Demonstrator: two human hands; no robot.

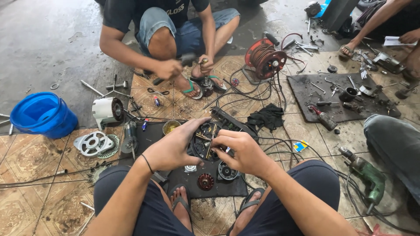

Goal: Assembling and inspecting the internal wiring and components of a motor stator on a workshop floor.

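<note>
Left hand (171, 148) clamped on rim of round black motor housing (204, 144); right hand (243, 153) pinching part inside it, fingers narrow; red gear (206, 181) just below.

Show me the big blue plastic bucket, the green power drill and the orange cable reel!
blue plastic bucket (43, 114): head view, on its outer wall.
green power drill (372, 179): head view, on its body.
orange cable reel (265, 57): head view, on the wound cable.
</note>
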